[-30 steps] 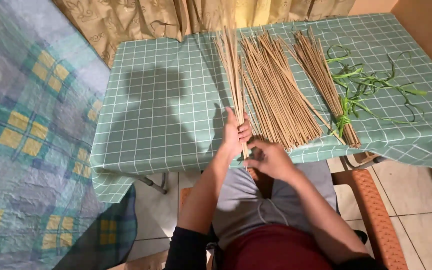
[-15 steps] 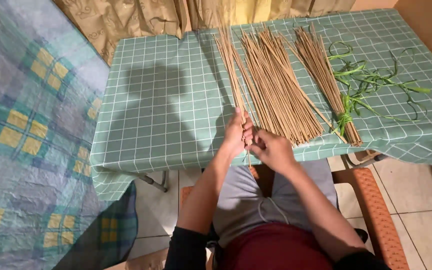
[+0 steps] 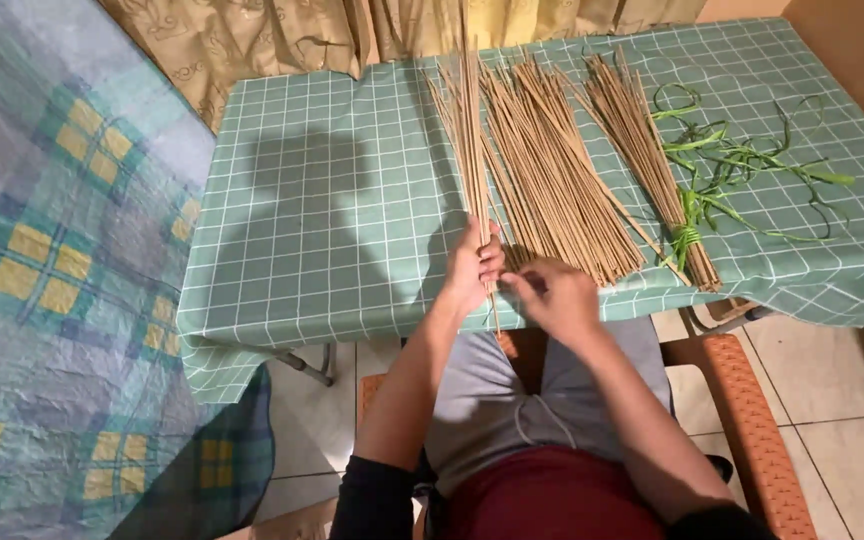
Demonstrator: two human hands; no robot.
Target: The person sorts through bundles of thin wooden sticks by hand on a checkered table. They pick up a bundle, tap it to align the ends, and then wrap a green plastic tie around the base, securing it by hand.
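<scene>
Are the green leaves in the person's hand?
No, the green leaves lie on the table by the far sticks, while the left hand grips a thin bundle of sticks.

The thin, dry, tan palm-leaf ribs (image 3: 552,170) look matt, stiff and woody. The green checked table cover (image 3: 332,200) looks like smooth plastic with a slight shine. The green leaf strips (image 3: 742,160) are fresh and a little glossy. The floor tiles (image 3: 822,370) are pale, smooth ceramic.
</scene>
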